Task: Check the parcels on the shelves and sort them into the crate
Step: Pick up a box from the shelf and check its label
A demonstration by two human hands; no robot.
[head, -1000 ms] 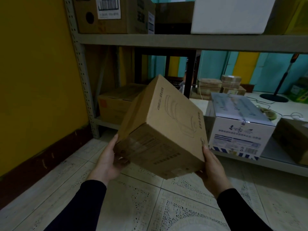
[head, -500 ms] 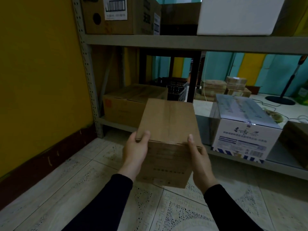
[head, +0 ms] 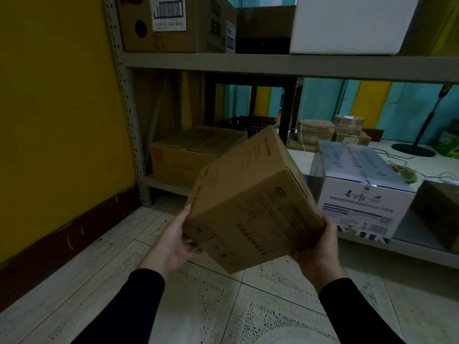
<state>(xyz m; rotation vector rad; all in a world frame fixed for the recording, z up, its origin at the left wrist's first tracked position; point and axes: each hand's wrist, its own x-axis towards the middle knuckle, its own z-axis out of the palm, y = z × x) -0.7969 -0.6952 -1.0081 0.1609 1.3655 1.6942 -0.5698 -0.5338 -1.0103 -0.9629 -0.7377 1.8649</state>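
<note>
A brown box (head: 250, 209) is held tilted in mid-air above the tiled floor (head: 203, 306), in front of the lower shelf (head: 171, 187), one corner pointing down and a printed side turned toward the camera. The left hand (head: 173, 242) cups the box's lower left edge, thumb up along the side and fingers curled beneath it. The right hand (head: 320, 247) supports the lower right corner, its fingers wrapped under and around the cardboard; both grips are closed on the box. Dark sleeves (head: 139, 304) cover both forearms.

Behind the box, a wide carton (head: 183, 157) sits at the left end of the lower shelf, beside the perforated upright (head: 129, 120). A dark crate (head: 250, 122) shows just behind that carton, partly hidden by the held box. To the right, a white printed box (head: 357, 192) stands at the shelf's front edge, and another brown parcel (head: 439, 212) lies at the frame's right edge. On the upper shelf (head: 273, 64), a carton with a barcode label (head: 169, 23) rests at the left end and a plain white box (head: 347, 23) to the right. Beyond the rack, small stacked parcels (head: 345, 130) sit on a white surface near a black stand (head: 419, 137). A yellow wall (head: 54, 108) fills the left.
</note>
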